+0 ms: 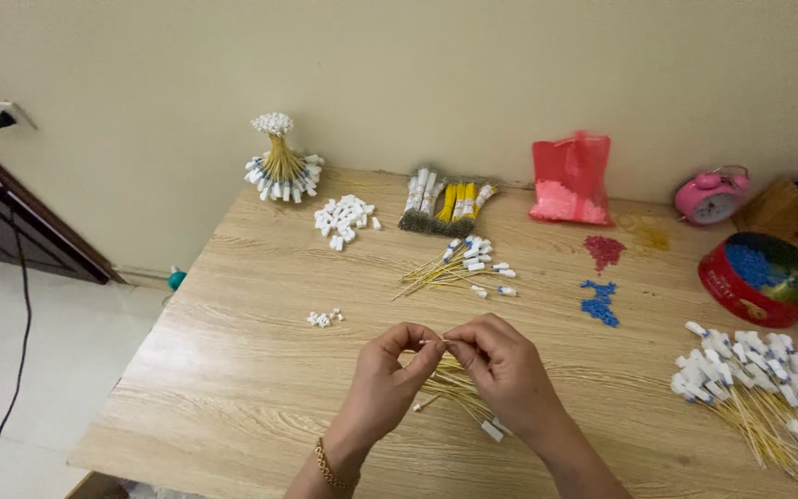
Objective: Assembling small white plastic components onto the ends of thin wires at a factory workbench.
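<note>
**pinfan:** Hands are both pinched up tight. Left hand (382, 374) and right hand (502, 370) meet fingertip to fingertip near the table's (233, 370) front edge, nipping the tip of a thin yellow wire (432, 344) between them. Can't tell if a white cap is on that tip, too small. The rest of that wire bunch (459, 393) sits on the table just under the hands.

**wirenerd:** Risk I'd guess: the wire bends or slips out of the pinch, since the grip is right at the tip. And a wrist could sweep the loose ones under it toward the front edge.

**pinfan:** Yeah. The tiny white caps (324, 318) to the left look easy to scatter too.

**wirenerd:** What else is around?

**pinfan:** Another wire pile (459, 263) further back, blue beads (599, 303) and red beads (604, 249) to the right, a red tin (741, 291) with blue bits, a big capped heap (755, 383) far right. Tied bundle (279, 166), red bag (570, 180) and pink clock (711, 196) by the wall.

**wirenerd:** Anything in the way?

**pinfan:** Nothing between the hands and the piles, just the wires under the wrists.
</note>
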